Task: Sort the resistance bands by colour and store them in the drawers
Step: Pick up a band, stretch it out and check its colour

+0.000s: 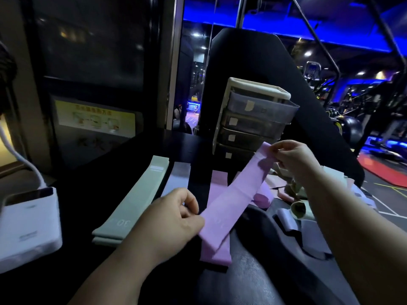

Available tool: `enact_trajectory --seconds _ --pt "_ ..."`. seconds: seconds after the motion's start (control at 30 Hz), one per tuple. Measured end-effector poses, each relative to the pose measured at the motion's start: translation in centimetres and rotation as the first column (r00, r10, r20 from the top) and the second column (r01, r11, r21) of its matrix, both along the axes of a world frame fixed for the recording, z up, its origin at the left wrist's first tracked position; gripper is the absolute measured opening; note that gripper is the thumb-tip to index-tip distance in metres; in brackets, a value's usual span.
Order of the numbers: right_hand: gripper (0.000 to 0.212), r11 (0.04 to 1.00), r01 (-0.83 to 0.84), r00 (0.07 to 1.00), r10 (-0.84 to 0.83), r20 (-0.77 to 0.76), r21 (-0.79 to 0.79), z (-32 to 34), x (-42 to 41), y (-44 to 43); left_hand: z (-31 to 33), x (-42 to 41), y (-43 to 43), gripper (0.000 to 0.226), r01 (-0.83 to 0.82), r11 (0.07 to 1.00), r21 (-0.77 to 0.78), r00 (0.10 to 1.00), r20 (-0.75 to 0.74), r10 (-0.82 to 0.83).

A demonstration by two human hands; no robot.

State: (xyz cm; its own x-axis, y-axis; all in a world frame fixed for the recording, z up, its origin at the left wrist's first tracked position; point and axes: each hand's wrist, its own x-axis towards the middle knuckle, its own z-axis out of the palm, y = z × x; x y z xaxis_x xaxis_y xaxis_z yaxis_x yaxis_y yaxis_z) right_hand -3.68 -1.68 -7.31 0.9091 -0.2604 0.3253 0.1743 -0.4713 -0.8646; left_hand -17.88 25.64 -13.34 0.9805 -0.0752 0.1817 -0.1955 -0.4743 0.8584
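Lilac resistance band (237, 192): flat fabric loop, faint print near one end, pinched taut between left hand (174, 219) and right hand (295, 157), above another lilac band (214, 252).

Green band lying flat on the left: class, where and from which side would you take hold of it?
Probably its near folded end, pinched from the near side, thumb on top. The green band lies flat and long, running away from the person, atop a second green one, so that end is closest and its edge stands slightly proud.
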Motion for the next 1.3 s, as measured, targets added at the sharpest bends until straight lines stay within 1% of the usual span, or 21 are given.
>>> enact_trajectory --seconds 0.07,0.17,0.23,0.3,0.4,0.53,0.63,0.7,0.83,0.93,1.17,1.3 --pt "0.024 0.999 0.01 1.0 -0.011 -0.025 -0.039 0.0 1.1 0.9 -0.1 -0.2 -0.3 0.014 0.007 1.0 0.024 1.0 0.012 -0.007" --pt "0.014 1.0 -0.009 0.998 0.007 -0.069 -0.028 -0.3 2.6 2.4 -0.2 -0.6 -0.6 0.015 0.004 0.995 0.101 1.0 0.023 -0.007" --pt "0.021 0.998 -0.032 0.996 0.028 -0.082 -0.048 -0.8 3.4 3.5 -0.4 -0.8 -0.8 0.015 0.017 0.989 0.148 0.999 0.026 -0.021" --pt "0.03 0.993 -0.061 0.992 0.049 -0.118 -0.101 -1.4 4.0 4.4 -0.5 -1.1 -1.2 0.015 0.038 0.985 0.169 0.999 0.017 -0.042" --pt "0.033 0.978 -0.125 0.98 0.096 -0.174 -0.164 -2.3 4.3 5.7 -0.6 -1.3 -1.8 0.016 0.061 0.972 0.229 0.998 0.012 -0.065" --pt "0.036 0.942 -0.13 0.983 0.081 -0.166 -0.31 -3.6 4.9 6.9 -0.5 -1.1 -2.0 0.021 0.072 0.954 0.29 0.997 0.006 -0.077" --pt "0.037 0.931 -0.118 0.988 0.074 -0.138 -0.347 -5.0 5.5 7.2 -0.6 -1.0 -2.0 0.02 0.064 0.934 0.352 0.997 0.009 -0.072" --pt "0.032 0.92 -0.103 0.989 0.056 -0.134 -0.379 -5.7 6.0 7.4 -0.7 -0.9 -2.0 0.019 0.064 0.921 0.385 0.997 0.011 -0.074" --pt "0.029 0.909 -0.071 0.991 0.019 -0.129 -0.41 -7.1 6.8 7.5 -0.7 -0.7 -1.9 0.016 0.071 0.89 0.45 0.996 0.013 -0.086" --pt "0.023 0.906 -0.057 0.993 0.009 -0.116 -0.418 -7.7 6.8 7.7 -0.7 -0.7 -1.8 0.013 0.073 0.881 0.468 0.996 0.007 -0.086" --pt "0.028 0.879 -0.022 0.992 -0.039 -0.116 -0.476 -9.0 7.4 7.8 -1.0 -0.5 -2.1 0.008 0.116 0.845 0.523 0.993 -0.053 -0.104" --pt "0.017 0.879 -0.009 0.993 -0.049 -0.109 -0.477 -9.8 7.7 7.9 -1.6 -0.3 -2.1 0.007 0.127 0.837 0.532 0.992 -0.073 -0.104"
